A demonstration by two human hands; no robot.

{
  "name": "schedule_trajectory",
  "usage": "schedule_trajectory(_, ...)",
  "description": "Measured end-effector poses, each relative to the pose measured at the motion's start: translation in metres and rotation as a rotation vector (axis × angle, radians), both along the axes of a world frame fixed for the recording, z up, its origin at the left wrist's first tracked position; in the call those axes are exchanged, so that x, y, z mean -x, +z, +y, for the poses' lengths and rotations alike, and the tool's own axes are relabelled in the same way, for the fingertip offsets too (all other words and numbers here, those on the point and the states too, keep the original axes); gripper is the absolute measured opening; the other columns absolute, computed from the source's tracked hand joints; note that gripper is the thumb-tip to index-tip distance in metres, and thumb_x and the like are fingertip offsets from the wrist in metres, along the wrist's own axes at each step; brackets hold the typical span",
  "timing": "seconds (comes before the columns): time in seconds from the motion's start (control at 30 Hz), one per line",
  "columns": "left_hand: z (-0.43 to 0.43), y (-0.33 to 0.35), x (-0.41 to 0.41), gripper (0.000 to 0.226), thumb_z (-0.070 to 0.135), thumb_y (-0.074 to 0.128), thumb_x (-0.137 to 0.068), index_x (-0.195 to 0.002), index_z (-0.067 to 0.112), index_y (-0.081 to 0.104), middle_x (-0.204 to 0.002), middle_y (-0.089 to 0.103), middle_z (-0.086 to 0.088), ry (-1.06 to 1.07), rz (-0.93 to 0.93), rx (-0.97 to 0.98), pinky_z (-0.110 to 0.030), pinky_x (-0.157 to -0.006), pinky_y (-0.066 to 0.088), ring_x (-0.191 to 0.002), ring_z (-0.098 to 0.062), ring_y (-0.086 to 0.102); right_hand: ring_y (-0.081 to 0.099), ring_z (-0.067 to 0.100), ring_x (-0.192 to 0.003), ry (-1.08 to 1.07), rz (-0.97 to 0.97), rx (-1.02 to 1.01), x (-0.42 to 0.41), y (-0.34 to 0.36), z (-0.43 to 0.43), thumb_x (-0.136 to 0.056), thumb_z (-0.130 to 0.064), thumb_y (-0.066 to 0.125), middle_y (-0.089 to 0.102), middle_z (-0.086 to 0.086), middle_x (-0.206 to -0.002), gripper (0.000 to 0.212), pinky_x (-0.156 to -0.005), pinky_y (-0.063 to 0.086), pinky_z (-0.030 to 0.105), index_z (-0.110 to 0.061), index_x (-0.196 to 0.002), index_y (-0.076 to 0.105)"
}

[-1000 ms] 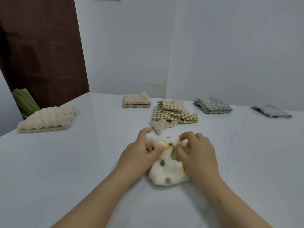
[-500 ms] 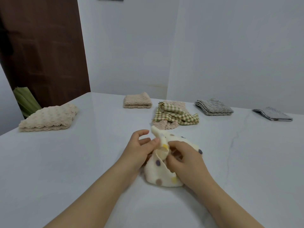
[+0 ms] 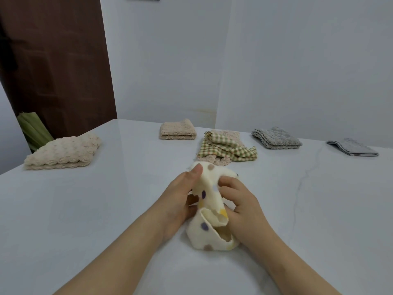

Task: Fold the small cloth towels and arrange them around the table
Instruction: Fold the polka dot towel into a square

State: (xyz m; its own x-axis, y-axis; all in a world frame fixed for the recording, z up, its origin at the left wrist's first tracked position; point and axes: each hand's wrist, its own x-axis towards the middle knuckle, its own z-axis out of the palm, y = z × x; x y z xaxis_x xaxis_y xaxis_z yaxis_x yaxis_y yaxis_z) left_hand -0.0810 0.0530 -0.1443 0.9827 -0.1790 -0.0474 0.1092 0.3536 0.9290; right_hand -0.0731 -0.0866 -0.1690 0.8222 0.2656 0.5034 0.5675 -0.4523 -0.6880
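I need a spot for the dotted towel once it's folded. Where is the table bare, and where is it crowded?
Bare: the near left, between the bumpy beige towel and the left hand, and the near right, below the two grey towels. Crowded: the far edge, around the small beige towel and the unfolded checked towel.

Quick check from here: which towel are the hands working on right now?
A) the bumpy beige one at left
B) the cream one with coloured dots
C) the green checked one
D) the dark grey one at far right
B: both the left hand and right hand grip the cream dotted towel, partly lifted off the table; the other towels lie untouched farther back.
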Motion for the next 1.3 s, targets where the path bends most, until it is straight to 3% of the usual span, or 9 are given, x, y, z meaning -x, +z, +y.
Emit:
schedule_trajectory(0.07, -0.001, 0.000, 0.001, 0.052, 0.042, 0.060, -0.064, -0.110, 0.019, 0.060, -0.091, 0.069, -0.008, -0.017, 0.003, 0.013, -0.030, -0.059, 0.055, -0.075, -0.020, 0.064, 0.047, 0.001, -0.106, 0.028, -0.053, 0.066, 0.002, -0.001, 0.000, -0.073, -0.029, 0.055, 0.050, -0.028, -0.112, 0.021, -0.086, 0.034, 0.009, -0.037, -0.092, 0.060)
schedule_trajectory(0.17, 0.002, -0.001, -0.002, 0.020, 0.020, 0.059, -0.083, -0.102, 0.015, 0.062, -0.087, 0.068, -0.011, 0.068, 0.024, 0.000, -0.036, -0.070, 0.052, -0.077, -0.024, 0.063, 0.048, 0.002, -0.106, 0.022, 0.009, 0.003, 0.006, 0.001, 0.003, -0.070, -0.024, 0.052, 0.049, -0.028, -0.114, 0.015, -0.086, 0.035, 0.013, -0.036, -0.067, 0.061)
schedule_trajectory(0.23, 0.005, -0.001, -0.004, 0.009, 0.013, 0.054, -0.088, -0.094, 0.011, 0.061, -0.080, 0.066, -0.010, 0.143, 0.036, 0.023, -0.032, -0.063, 0.051, -0.069, -0.021, 0.061, 0.054, 0.005, -0.094, -0.037, 0.120, -0.180, 0.006, 0.004, 0.003, -0.068, -0.018, 0.046, 0.056, -0.022, -0.105, 0.016, -0.079, 0.040, 0.019, -0.030, -0.064, 0.055)
schedule_trajectory(0.4, 0.009, 0.000, -0.005, 0.012, 0.011, 0.053, -0.089, -0.095, 0.011, 0.063, -0.083, 0.069, -0.009, 0.180, 0.011, 0.006, -0.036, -0.066, 0.050, -0.073, -0.023, 0.064, 0.044, 0.006, -0.058, -0.183, 0.311, -0.429, 0.002, 0.014, -0.009, -0.082, 0.001, 0.040, 0.053, -0.005, -0.062, 0.022, -0.054, 0.038, 0.019, -0.013, -0.067, 0.049)
schedule_trajectory(0.67, 0.010, 0.003, -0.001, 0.028, -0.003, 0.055, -0.084, -0.103, 0.017, 0.060, -0.097, 0.067, -0.006, 0.040, -0.043, -0.014, -0.029, -0.062, 0.055, -0.077, -0.019, 0.065, 0.044, 0.010, -0.057, -0.180, 0.403, -0.421, 0.006, 0.016, -0.006, -0.088, -0.005, 0.043, 0.052, -0.004, -0.067, 0.020, -0.054, 0.037, 0.024, -0.022, -0.079, 0.050)
schedule_trajectory(0.83, 0.010, -0.002, -0.003, 0.036, -0.008, 0.057, -0.083, -0.100, 0.023, 0.062, -0.105, 0.067, 0.000, 0.120, -0.072, -0.212, -0.032, -0.075, 0.049, -0.086, -0.020, 0.063, 0.050, 0.005, -0.059, -0.051, 0.376, -0.212, 0.008, 0.014, -0.004, -0.084, -0.022, 0.061, 0.053, -0.008, -0.069, 0.014, -0.059, 0.041, 0.022, -0.034, -0.088, 0.056)
schedule_trajectory(0.97, 0.013, -0.003, -0.005, 0.028, 0.001, 0.056, -0.086, -0.097, 0.027, 0.061, -0.102, 0.064, 0.010, 0.233, -0.127, -0.447, -0.011, -0.050, 0.044, -0.073, -0.011, 0.059, 0.042, 0.001, -0.047, -0.239, 0.304, -0.234, 0.001, 0.013, -0.011, -0.086, -0.021, 0.060, 0.046, -0.008, -0.051, 0.015, -0.050, 0.037, 0.014, -0.024, -0.071, 0.060)
schedule_trajectory(1.1, 0.018, -0.007, -0.007, 0.028, 0.008, 0.054, -0.086, -0.084, 0.036, 0.057, -0.100, 0.060, 0.013, 0.357, -0.218, -0.802, -0.019, -0.060, 0.041, -0.081, -0.013, 0.060, 0.047, 0.005, -0.056, -0.377, 0.311, -0.239, -0.003, 0.017, -0.021, -0.089, -0.023, 0.055, 0.053, -0.007, -0.061, 0.013, -0.051, 0.035, 0.017, -0.020, -0.077, 0.059)
schedule_trajectory(1.3, 0.025, -0.008, -0.005, 0.028, 0.020, 0.046, -0.084, -0.110, 0.031, 0.048, -0.105, 0.057, 0.006, 0.323, -0.140, -1.389, -0.028, -0.071, 0.043, -0.092, -0.017, 0.055, 0.054, 0.015, -0.070, -0.497, 0.358, 0.088, -0.003, 0.018, -0.033, -0.088, -0.020, 0.043, 0.058, -0.003, -0.077, 0.009, -0.060, 0.042, 0.031, -0.020, -0.092, 0.051)
